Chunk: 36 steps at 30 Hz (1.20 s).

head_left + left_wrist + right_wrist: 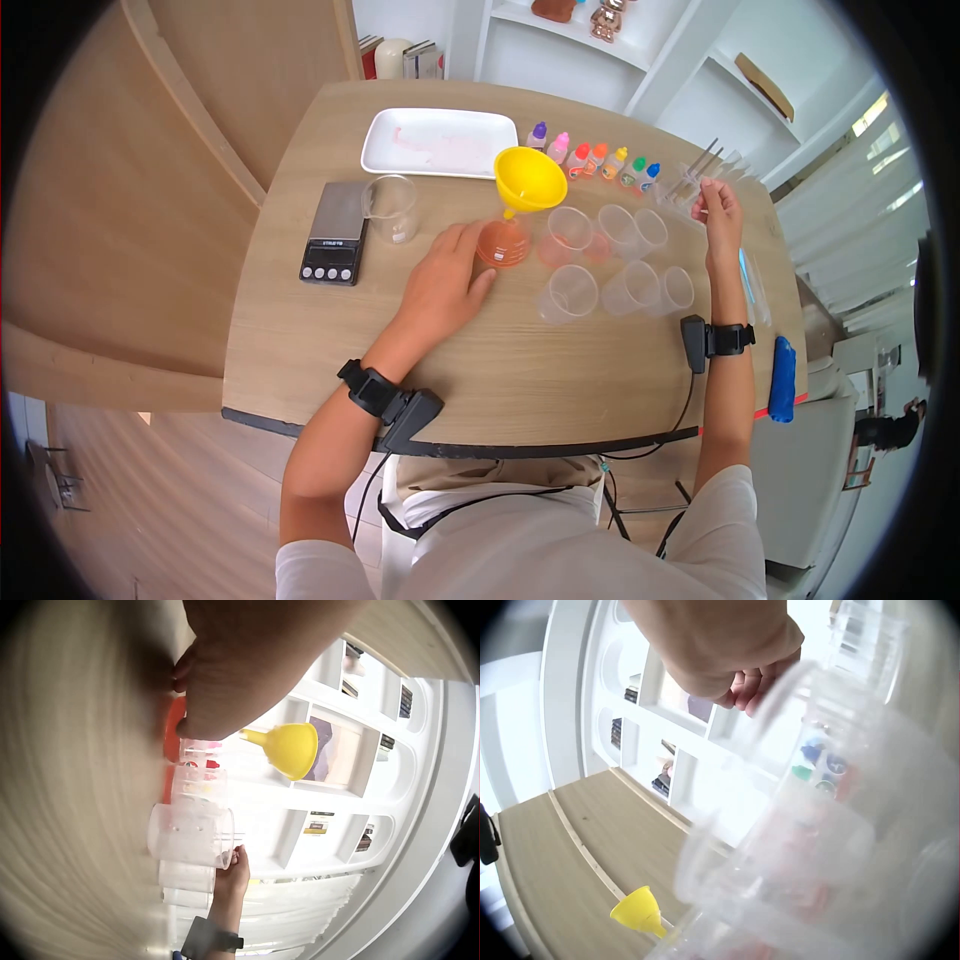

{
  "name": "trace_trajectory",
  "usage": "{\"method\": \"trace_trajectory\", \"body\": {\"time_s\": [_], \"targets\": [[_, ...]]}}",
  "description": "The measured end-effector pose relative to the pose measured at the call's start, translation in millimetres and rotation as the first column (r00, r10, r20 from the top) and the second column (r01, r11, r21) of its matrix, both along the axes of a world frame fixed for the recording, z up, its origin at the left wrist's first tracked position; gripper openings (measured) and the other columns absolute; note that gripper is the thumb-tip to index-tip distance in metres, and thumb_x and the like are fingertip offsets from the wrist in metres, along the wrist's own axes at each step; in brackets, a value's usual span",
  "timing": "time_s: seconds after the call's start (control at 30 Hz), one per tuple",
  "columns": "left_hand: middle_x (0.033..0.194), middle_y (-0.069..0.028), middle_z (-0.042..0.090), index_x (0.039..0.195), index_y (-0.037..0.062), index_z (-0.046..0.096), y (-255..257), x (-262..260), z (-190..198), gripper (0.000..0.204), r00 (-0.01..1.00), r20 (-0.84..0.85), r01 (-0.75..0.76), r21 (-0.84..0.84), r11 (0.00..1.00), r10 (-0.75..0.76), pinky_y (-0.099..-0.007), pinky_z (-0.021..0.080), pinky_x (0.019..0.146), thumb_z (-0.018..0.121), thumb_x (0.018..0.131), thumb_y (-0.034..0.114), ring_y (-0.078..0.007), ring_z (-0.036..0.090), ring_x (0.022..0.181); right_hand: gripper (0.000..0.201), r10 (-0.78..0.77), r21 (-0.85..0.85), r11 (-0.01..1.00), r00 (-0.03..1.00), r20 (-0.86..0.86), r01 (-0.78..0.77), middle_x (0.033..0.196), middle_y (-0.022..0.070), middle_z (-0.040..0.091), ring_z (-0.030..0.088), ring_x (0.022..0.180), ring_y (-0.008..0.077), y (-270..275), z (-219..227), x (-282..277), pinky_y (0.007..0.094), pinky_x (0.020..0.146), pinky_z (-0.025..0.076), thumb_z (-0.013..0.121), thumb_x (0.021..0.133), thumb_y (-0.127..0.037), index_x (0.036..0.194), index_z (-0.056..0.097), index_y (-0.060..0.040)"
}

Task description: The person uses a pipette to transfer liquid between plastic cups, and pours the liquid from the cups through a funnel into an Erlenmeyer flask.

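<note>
My left hand [447, 275] rests on the table, thumb and fingers around the near side of a clear cup of orange-red liquid [503, 246]. Above that cup sits a yellow funnel [530, 180], spout down; what bears it is hidden. On the far right my right hand [718, 215] reaches to a clear rack [683, 192]. Its curled fingertips pinch at thin rods [711, 156] there, and the grip is partly hidden. In the right wrist view those fingers [750, 688] show bent behind blurred clear cups [802, 847].
Several clear cups [570, 293] stand between my hands, some with reddish liquid. A row of dropper bottles [580, 160] with coloured caps is behind them. A white tray [440, 142], digital scale [334, 235] and empty cup [398, 215] are left; a blue roll [783, 380] lies right.
</note>
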State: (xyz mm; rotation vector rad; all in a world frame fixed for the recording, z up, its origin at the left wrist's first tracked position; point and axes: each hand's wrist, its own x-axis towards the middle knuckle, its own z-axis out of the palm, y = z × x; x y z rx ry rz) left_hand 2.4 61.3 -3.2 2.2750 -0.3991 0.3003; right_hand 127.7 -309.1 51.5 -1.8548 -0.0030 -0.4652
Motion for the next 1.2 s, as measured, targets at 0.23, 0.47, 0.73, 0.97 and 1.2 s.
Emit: {"method": "trace_trajectory", "body": {"time_s": [0.23,0.47,0.73,0.97,1.2], "targets": [[0.116,-0.0160,0.057,0.130,0.0034,0.049,2,6,-9,0.052,0.999,0.043,-0.020,0.008,1.000,0.020,-0.0392,0.047,0.090,0.068,0.082,0.008,-0.0324,0.057,0.107,0.025,-0.031,0.173,0.983,0.980,-0.196,0.065,0.064,-0.0066,0.050,0.046,0.055,0.0025,-25,-39,-3,0.0190,0.052,0.036,0.062,0.093,-0.034,0.077,0.058,-0.0151],[0.111,-0.0147,0.059,0.128,0.0018,0.050,1,8,-5,0.050,0.999,0.033,-0.006,0.049,0.999,0.004,-0.0368,0.048,0.088,0.069,0.081,0.005,-0.0291,0.058,0.101,0.023,0.009,0.271,0.961,0.971,-0.239,0.058,0.064,-0.0068,0.050,0.048,0.055,0.0029,-42,-66,-1,0.0190,0.051,0.037,0.062,0.093,-0.032,0.079,0.059,-0.0143],[0.111,-0.0156,0.059,0.129,-0.0006,0.050,-2,8,-1,0.050,1.000,0.011,-0.007,0.074,0.997,0.006,-0.0351,0.048,0.090,0.068,0.083,0.003,-0.0285,0.059,0.101,0.021,0.018,0.266,0.962,0.956,-0.292,0.063,0.066,-0.0057,0.052,0.047,0.056,0.0035,-27,-73,-12,0.0190,0.051,0.038,0.062,0.093,-0.030,0.083,0.061,-0.0108],[0.110,-0.0137,0.059,0.128,-0.0014,0.051,-3,8,-1,0.048,0.999,-0.037,-0.006,0.086,0.996,0.009,-0.0343,0.048,0.092,0.067,0.083,0.001,-0.0256,0.060,0.102,0.023,0.050,0.211,0.977,0.950,-0.309,0.017,0.065,-0.0055,0.052,0.045,0.055,0.0029,-26,-83,-8,0.0190,0.049,0.036,0.064,0.092,-0.032,0.083,0.062,-0.0099],[0.109,-0.0133,0.060,0.126,-0.0014,0.052,-4,8,-1,0.046,0.998,-0.048,-0.035,0.117,0.993,0.041,-0.0340,0.048,0.091,0.067,0.082,0.001,-0.0254,0.059,0.101,0.023,0.112,0.155,0.985,0.953,-0.283,-0.069,0.065,-0.0043,0.054,0.047,0.055,0.0036,-30,-92,-5,0.0197,0.049,0.037,0.063,0.092,-0.030,0.083,0.062,-0.0086]]}}
